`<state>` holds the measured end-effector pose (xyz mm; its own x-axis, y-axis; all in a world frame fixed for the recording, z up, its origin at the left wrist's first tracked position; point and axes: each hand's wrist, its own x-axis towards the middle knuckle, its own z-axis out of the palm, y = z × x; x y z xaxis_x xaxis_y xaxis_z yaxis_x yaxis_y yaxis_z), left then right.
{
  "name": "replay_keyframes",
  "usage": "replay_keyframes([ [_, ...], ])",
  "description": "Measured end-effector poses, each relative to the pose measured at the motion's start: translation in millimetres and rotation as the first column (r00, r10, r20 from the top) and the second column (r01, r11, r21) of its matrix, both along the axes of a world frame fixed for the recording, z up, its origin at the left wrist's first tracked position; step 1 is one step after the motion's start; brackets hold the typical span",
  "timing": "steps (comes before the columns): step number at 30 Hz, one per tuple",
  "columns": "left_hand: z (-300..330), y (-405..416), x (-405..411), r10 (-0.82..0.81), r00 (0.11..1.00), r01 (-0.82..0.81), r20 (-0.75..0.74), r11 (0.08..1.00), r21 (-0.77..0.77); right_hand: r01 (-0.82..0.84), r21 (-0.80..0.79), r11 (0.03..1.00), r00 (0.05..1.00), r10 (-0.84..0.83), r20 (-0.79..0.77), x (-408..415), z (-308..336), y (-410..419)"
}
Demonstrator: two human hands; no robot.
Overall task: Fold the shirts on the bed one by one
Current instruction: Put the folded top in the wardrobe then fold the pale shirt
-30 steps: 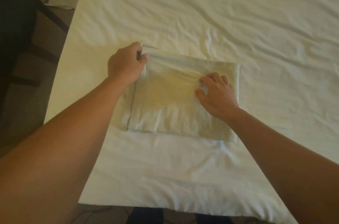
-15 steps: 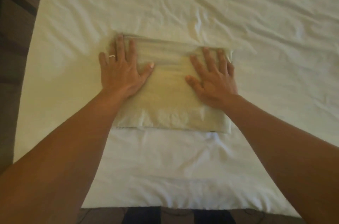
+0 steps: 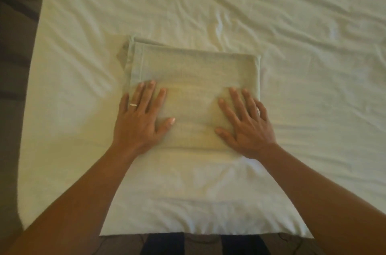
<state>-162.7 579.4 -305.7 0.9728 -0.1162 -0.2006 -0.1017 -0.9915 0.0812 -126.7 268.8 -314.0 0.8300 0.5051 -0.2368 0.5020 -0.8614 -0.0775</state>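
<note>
A pale green shirt [image 3: 192, 71], folded into a flat rectangle, lies on the white bed sheet [image 3: 292, 25] near the bed's left side. My left hand [image 3: 140, 117] presses flat on its near left part, fingers straight and spread, a ring on one finger. My right hand [image 3: 246, 123] presses flat on the near right part, fingers also straight. The shirt's near edge lies between my wrists. I see no other shirts.
The bed's left edge [image 3: 35, 87] runs down the left of the view, with dark floor [image 3: 12, 67] beyond it. The near edge of the bed [image 3: 188, 231] is close to my body. Wrinkled sheet stretches far and right.
A second ago my left hand gripped the shirt's far left corner and my right fingers pinched the cloth. Both then flattened and have slid from the far part toward the near edge.
</note>
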Motion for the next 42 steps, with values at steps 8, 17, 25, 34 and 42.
replay_keyframes([
  [8,33,-1,67,-0.001,0.988,0.001,0.152,1.000,-0.001,0.134,0.252,0.958,0.989,-0.147,0.031,63,24,14],
  [17,41,14,155,0.029,0.980,-0.032,-0.199,0.999,-0.011,0.328,0.056,0.943,0.927,-0.310,-0.212,153,44,21],
  [25,66,14,135,-0.007,1.000,0.007,0.007,0.997,-0.076,0.265,0.038,0.964,0.954,-0.256,-0.156,143,74,12],
  [34,174,27,138,-0.067,0.932,0.177,0.356,0.942,-0.285,0.414,0.610,0.675,0.903,-0.389,-0.183,149,199,12],
  [42,155,36,66,-0.206,0.835,0.302,0.510,0.947,-0.111,0.147,0.741,0.655,0.961,-0.271,0.049,93,174,2],
])
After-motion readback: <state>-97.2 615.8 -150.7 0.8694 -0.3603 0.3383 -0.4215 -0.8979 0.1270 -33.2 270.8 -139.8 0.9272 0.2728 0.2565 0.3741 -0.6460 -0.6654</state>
